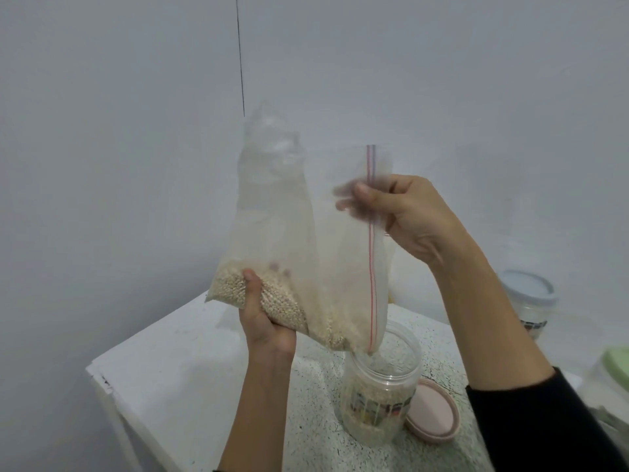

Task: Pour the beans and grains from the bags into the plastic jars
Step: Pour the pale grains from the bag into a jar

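A home kitchen corner: a speckled counter [316, 396] against plain white walls [119, 148], holding lidded storage jars [528, 301] and a loose pink lid [432, 412].

Left hand [263, 315] raised, forearm bare and near upright, thumb pointing up, fingers curled in a full grip under the bag [289, 240]. Right hand [408, 216] higher, arm angled in from the right in a dark sleeve [531, 424], thumb and fingers pinching the bag's edge.
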Tool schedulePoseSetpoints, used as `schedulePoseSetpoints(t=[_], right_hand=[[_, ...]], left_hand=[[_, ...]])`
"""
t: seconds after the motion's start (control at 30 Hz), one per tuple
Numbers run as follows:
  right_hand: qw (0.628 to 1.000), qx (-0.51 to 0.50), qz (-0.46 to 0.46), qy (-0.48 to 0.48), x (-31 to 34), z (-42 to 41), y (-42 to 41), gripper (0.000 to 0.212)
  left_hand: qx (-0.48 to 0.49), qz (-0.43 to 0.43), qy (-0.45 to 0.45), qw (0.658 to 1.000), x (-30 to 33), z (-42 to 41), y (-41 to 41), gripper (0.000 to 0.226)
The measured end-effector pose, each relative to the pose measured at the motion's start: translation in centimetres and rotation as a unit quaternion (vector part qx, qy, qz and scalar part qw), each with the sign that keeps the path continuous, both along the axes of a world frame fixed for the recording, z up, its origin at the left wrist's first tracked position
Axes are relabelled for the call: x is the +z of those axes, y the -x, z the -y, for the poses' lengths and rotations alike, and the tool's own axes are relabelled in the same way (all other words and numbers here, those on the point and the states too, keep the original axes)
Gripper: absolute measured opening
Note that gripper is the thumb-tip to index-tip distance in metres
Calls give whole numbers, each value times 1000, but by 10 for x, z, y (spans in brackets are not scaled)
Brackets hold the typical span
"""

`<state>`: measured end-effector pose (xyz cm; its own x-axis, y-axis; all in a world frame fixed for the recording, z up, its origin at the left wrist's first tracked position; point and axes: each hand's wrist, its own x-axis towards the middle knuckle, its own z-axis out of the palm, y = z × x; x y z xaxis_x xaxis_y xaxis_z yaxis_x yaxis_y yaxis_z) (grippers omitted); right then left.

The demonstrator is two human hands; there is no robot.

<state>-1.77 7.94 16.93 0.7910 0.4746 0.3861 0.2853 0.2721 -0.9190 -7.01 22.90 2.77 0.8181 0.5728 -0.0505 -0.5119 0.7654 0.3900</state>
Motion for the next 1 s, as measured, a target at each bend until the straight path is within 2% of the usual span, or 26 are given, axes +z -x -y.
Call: schedulePoseSetpoints(t=[0.17, 0.37, 0.5, 0.63, 1.0], right_hand=[[993, -99, -4, -69, -7, 21, 2, 8], [979, -170, -17, -112, -14, 39, 8, 10], [976, -174, -25, -131, -18, 48, 11, 11], [974, -186, -13, -125, -17, 52, 16, 12], [972, -196, 14, -131, -11, 52, 21, 15]], left_hand=[[7, -7, -12, 1000, 3, -6, 2, 66], [24, -24, -15, 999, 10, -6, 8, 46], [26, -31, -1, 999, 14, -5, 13, 54], [35, -15, 3, 999, 20, -2, 16, 72], [48, 7, 12, 999, 29, 1, 18, 81]])
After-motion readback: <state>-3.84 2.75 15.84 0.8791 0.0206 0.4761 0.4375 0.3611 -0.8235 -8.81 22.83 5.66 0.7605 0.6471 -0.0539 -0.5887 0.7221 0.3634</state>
